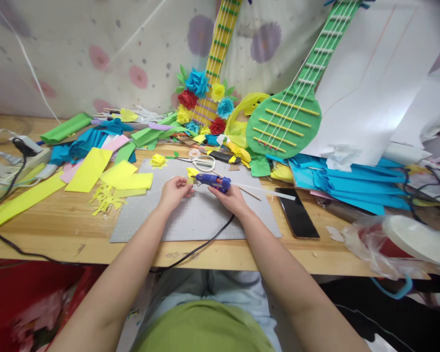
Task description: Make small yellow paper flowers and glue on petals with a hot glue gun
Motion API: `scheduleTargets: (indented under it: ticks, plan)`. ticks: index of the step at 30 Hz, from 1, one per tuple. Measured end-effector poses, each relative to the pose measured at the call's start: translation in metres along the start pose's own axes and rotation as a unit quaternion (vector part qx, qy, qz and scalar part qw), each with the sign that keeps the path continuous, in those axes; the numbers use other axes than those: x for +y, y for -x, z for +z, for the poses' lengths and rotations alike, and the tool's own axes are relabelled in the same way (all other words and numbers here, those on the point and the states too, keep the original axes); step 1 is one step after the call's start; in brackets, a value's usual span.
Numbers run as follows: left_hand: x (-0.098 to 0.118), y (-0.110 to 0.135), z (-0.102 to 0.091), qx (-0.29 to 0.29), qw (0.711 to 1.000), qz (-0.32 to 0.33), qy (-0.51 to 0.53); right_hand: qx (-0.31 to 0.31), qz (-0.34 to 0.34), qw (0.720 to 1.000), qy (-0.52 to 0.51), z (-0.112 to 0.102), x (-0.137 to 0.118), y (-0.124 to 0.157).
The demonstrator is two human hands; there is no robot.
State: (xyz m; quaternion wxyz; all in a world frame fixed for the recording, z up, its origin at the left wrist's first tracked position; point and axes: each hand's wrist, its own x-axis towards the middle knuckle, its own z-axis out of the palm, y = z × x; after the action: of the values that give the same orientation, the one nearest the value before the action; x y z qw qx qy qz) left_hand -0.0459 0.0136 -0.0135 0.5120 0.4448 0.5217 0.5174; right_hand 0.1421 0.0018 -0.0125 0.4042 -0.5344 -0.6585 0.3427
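**Glue Gun (214, 182) Positioned at Yellow Paper Piece (192, 172)**

Right hand (230, 196): the grip is closed around the blue glue gun, which lies roughly level with its nozzle end directed toward the left hand (176, 192). A pale glue stick (266, 191) projects from the rear of the gun; its free end extends over the upper part of the phone (297, 213). A black cable (205, 246) runs beneath the forearms toward the front edge of the surface (84, 240).

Left hand: the grip is closed, with the fingertips pinching the yellow paper piece. The paper is located above the gray mat (201, 222), at the nozzle end; contact between nozzle and paper cannot be determined.

Adjacent items: scissors (193, 160) with white handles lie just beyond the hands. A yellow paper flower (158, 160) lies at the mat's upper left. Yellow paper strips (89, 169) and fringed scraps (106, 198) lie left of the mat. The phone lies to the right of the mat. A green paper instrument (284, 122) and a flower-trimmed yellow instrument (220, 49) stand tilted at the rear.
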Motion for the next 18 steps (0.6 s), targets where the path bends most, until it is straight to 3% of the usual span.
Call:
scheduleTargets:
  ticks: [11,18]
  plan:
    - [0.0030,0.0013,-0.0002,-0.003,1.000,-0.010,-0.002,-0.021,-0.009,0.999,0.042,-0.0017,0.0014,0.0014]
    - [0.0013,0.0003,0.0001,-0.020,1.000,-0.009,-0.003,0.015,0.006,1.000,0.000,0.0010,-0.0001,0.0001]
